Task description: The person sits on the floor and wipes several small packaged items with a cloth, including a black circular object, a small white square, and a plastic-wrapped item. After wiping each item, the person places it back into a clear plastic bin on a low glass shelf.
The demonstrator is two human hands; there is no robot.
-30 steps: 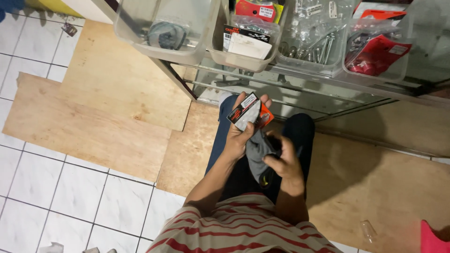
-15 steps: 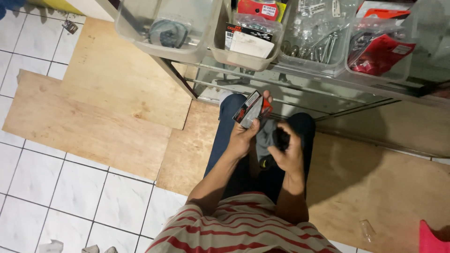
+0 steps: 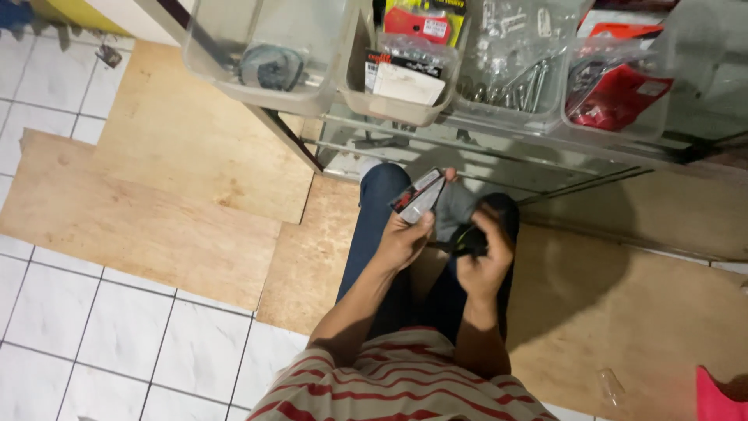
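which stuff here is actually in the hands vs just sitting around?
In hand:
left hand holds a flat packet
right hand holds a grey cloth and something black, too dark to tell

Lying about:
clear bins on the rack
red packs
screws
plywood sheets
pink thing

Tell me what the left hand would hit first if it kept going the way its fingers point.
The left hand points up-frame, holding a small flat packet. Straight on, it would probably first meet the clear bin with a white card on the metal rack; depth is unclear.
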